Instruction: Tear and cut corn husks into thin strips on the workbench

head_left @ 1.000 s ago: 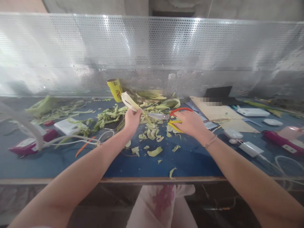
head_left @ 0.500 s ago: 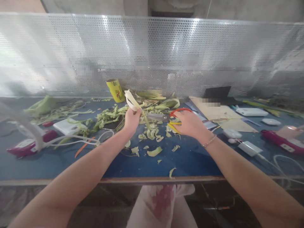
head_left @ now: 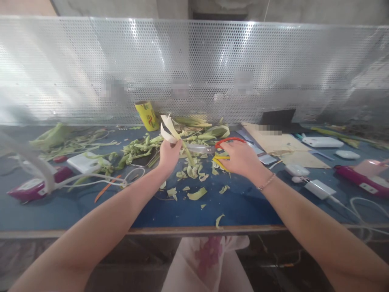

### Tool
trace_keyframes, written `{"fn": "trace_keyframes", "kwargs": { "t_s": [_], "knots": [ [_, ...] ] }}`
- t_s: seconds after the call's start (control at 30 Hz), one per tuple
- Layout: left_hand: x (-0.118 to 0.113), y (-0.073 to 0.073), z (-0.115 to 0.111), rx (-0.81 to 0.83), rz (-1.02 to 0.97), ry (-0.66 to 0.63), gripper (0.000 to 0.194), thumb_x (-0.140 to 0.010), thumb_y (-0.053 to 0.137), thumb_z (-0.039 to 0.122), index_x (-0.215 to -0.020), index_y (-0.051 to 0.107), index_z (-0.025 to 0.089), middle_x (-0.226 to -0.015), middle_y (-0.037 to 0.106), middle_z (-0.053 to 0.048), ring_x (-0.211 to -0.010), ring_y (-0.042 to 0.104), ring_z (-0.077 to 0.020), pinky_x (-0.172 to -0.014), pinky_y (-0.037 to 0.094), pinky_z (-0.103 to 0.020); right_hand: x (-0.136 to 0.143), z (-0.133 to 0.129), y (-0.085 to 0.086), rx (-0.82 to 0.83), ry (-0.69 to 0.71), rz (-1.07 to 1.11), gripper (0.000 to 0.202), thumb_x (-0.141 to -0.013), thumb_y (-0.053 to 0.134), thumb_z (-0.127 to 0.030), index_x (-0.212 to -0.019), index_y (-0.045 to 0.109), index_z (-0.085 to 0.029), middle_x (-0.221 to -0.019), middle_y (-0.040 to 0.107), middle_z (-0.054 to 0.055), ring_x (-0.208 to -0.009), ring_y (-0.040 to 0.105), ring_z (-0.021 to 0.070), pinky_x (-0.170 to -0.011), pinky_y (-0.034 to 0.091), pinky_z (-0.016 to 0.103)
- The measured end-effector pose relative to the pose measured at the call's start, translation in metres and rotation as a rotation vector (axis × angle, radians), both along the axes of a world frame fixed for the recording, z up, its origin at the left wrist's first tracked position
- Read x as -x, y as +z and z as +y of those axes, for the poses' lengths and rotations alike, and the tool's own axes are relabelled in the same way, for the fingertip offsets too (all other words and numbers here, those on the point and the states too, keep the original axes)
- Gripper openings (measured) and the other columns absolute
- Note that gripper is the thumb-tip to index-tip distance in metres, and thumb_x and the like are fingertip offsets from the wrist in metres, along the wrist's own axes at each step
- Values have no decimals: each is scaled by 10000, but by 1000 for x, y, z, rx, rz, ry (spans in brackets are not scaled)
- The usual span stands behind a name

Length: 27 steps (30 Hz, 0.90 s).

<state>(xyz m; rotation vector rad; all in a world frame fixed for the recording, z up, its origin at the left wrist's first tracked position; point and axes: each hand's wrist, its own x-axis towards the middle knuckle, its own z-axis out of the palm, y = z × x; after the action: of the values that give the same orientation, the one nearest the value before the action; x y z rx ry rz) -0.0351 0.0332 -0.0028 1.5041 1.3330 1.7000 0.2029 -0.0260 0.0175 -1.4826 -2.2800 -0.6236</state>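
Observation:
My left hand [head_left: 170, 153] is closed on a pale green stalk [head_left: 186, 151] whose whitish leaf curls up above the fingers. The fingers of my right hand [head_left: 241, 157] are in the handles of scissors [head_left: 229, 140], one handle red and one yellow. The scissor blades reach left to the stalk just beside my left hand. Under the stalk lie several cut leaf pieces [head_left: 193, 170] on the blue table [head_left: 243, 211]. Behind my left hand is a heap of green stalks [head_left: 138, 150].
A yellow tube [head_left: 146, 116] leans near the perforated metal screen [head_left: 206, 61]. To the left are a white box [head_left: 86, 162], cables and a magenta power strip [head_left: 33, 188]. On the right lie cardboard [head_left: 279, 142], a white charger [head_left: 320, 189] and another magenta strip [head_left: 361, 182].
The scissors and my right hand have shifted slightly left, bringing the blades nearer the stalk. The leaf in my left hand has tilted a little and spread apart.

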Motion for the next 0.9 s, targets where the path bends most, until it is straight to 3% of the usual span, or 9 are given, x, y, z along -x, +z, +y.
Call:
{"fn": "trace_keyframes", "kwargs": {
  "t_s": [0.5, 0.63, 0.73, 0.9],
  "knots": [
    [2, 1, 3, 19, -23, 66, 155, -699, 617, 301, -761, 586, 162, -671, 602, -24, -592, 506, -134, -575, 385, -265, -5, 3, 3, 11, 21, -44, 344, -840, 493, -391, -1060, 598, -147, -902, 668, 116, -886, 587, 244, -712, 407, 326],
    [1, 2, 3, 18, -68, 55, 153, -696, 619, 281, -780, 576, 162, -677, 587, -9, -610, 508, -127, -600, 401, -260, -7, 6, 2, 31, -34, -19, 351, -833, 500, -386, -1089, 578, -158, -943, 669, 113, -899, 593, 252, -712, 410, 330],
    [-2, 5, 2, 37, -180, -49, 131, -703, 611, 243, -783, 549, 160, -685, 572, 5, -616, 526, -111, -639, 445, -260, -10, 9, 0, 27, -96, 10, 364, -816, 519, -378, -1101, 554, -154, -944, 666, 114, -902, 597, 256, -732, 413, 328],
    [-13, 13, -9, 175, -402, -382, 81, -770, 543, 186, -776, 464, 172, -657, 532, 34, -593, 582, -100, -656, 511, -285, -21, 19, -8, 92, -264, 69, 324, -814, 511, -424, -978, 549, -148, -856, 669, 118, -804, 624, 241, -647, 408, 297]
  ]
}}
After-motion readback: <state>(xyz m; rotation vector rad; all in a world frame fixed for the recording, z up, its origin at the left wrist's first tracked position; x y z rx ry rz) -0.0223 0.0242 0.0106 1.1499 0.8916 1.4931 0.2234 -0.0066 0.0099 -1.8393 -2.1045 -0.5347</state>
